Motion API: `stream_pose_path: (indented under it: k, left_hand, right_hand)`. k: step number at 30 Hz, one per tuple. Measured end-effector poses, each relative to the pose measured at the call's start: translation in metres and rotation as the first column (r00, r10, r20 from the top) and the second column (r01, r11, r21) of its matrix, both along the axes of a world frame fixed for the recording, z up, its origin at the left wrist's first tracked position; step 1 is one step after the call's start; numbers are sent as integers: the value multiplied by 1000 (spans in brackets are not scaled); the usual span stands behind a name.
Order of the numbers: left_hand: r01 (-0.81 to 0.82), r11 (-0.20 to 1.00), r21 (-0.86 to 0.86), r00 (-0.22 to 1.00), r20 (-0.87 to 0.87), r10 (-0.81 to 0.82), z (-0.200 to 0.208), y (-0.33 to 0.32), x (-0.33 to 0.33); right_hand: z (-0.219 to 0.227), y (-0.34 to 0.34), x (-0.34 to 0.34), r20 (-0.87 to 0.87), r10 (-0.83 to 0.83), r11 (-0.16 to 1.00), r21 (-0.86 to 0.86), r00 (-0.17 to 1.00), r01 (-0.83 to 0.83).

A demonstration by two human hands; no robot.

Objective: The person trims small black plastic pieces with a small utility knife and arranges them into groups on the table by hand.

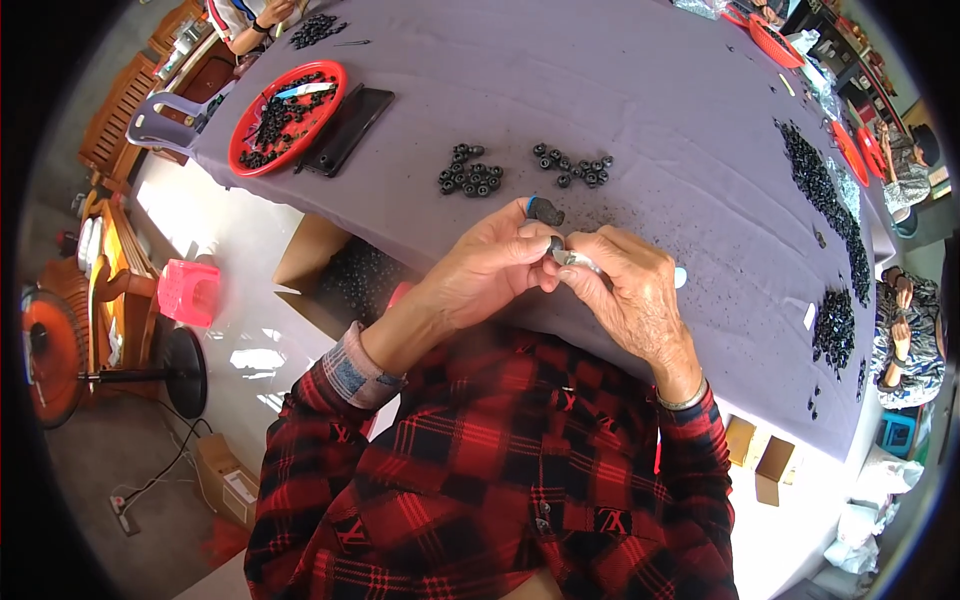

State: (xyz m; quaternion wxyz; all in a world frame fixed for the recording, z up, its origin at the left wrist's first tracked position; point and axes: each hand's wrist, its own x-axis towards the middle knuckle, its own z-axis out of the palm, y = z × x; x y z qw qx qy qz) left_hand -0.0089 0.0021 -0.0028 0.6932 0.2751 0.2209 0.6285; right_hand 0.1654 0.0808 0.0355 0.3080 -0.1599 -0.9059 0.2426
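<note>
Over the table's near edge, my left hand [492,262] pinches a small black round part [556,243] between thumb and fingers. A black finger cover with a blue edge [545,211] sits on one fingertip. My right hand [632,292] is closed round a slim tool with a pale metal blade [580,261], whose tip meets the black part. The tool's pale blue end [680,277] shows beyond that hand. Past my hands lie two small clusters of black round parts, a left one [470,175] and a right one [572,167].
A red tray [240,140] of black parts stands at left beside a black tablet-like slab [350,130]. Black pieces [835,325] lie heaped along the right side. A cardboard box [305,250] of parts sits below the left edge. Other people [905,330] sit around the purple-grey cloth [660,90].
</note>
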Motion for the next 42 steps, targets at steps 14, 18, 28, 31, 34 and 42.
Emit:
stream_pose_path:
  k: [14,18,28,31,34,42]
  left_hand:
    - [109,992,-69,990,-78,-115,-3,-9,16]
    - [33,994,-105,994,-98,-43,-9,-8,11]
    - [241,970,-9,968,77,-240,-2,-7,19]
    - [224,974,-27,972,85,-221,5,-11,24]
    - [244,970,14,964,105,-244,-3,-8,21]
    - [-327,936,131,659,-678,325,-24,2,-32]
  right_hand:
    - [-3,18,10,35,-275,886,-379,961,268]
    - [3,0,8,-31,-92,953,-291,995,79]
    - [-2,-18,4,-233,30,833,-532,972,-153]
    - [-2,-16,7,-258,-29,713,-682,966,-161]
    - [-9,-12,7,-182,-113,827,-562,977,-9]
    - [-24,8,21,44,-457,887,91,888,452]
